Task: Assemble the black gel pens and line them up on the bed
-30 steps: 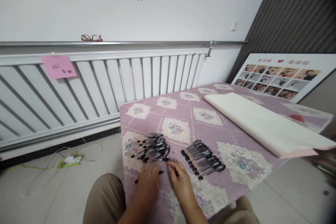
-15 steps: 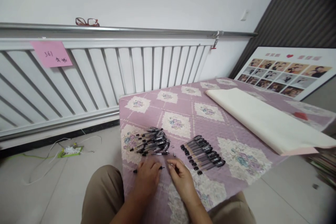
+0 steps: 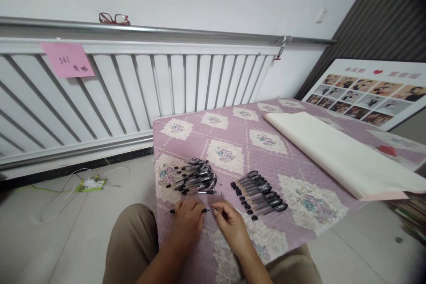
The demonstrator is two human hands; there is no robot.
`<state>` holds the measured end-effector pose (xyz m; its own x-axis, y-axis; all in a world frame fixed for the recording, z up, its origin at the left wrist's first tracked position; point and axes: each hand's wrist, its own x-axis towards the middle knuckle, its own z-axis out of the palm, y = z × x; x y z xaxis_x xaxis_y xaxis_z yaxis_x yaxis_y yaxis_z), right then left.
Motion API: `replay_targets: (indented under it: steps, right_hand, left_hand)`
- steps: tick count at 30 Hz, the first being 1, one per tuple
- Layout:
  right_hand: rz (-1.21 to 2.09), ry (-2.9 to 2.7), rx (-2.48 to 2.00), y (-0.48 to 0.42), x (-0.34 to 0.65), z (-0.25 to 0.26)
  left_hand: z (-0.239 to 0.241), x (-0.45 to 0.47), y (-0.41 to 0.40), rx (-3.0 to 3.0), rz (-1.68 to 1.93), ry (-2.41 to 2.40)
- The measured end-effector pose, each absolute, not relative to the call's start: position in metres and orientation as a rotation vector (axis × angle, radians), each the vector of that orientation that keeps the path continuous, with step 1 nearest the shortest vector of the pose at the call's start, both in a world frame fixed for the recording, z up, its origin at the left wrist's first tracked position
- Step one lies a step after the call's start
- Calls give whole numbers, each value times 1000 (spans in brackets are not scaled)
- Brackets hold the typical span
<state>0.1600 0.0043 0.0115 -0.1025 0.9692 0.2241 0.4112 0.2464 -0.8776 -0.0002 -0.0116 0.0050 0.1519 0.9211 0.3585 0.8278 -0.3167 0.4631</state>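
My left hand (image 3: 189, 222) is closed over a black pen (image 3: 205, 210) lying across the cloth, its tip pointing right and its other end showing at the left. Thumb and forefinger of my right hand (image 3: 229, 222) are pinched right at that tip, around a tiny piece too small to make out. Just beyond my hands lies a loose pile of pens (image 3: 196, 179), with a single pen (image 3: 199, 192) along its near side. Two tiny bits, one of them a small clear piece (image 3: 222, 194), rest beside the pile. To the right, several capped pens (image 3: 259, 193) are lined up in a slanted row.
A patterned pink tablecloth (image 3: 233, 133) covers the table. A folded cream sheet (image 3: 333, 151) lies on the right, and a photo board (image 3: 366, 93) leans behind it. A white radiator (image 3: 186, 84) runs along the wall. A power strip (image 3: 91, 185) with cables lies on the floor.
My right fingertips and the pen's tip have come together; a gap showed between them before. The view has shifted slightly. The pile and the row of pens look the same.
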Motion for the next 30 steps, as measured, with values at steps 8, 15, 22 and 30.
replay_targets:
  steps: [8,15,22,30]
  right_hand:
    - [745,-1693,-1299,3,161,14]
    - [774,-1770,-1283,2,160,17]
    - [812,-1774,-1280,2,160,15]
    - [858,-1760,-1317,2,160,13]
  left_hand:
    - [3,-1,-12,2243,928,1783]
    - [5,-1,-12,2257,872,1758]
    - [4,1,-10,2280,819,1751]
    - [-3,-1,-8,2347,778,1615]
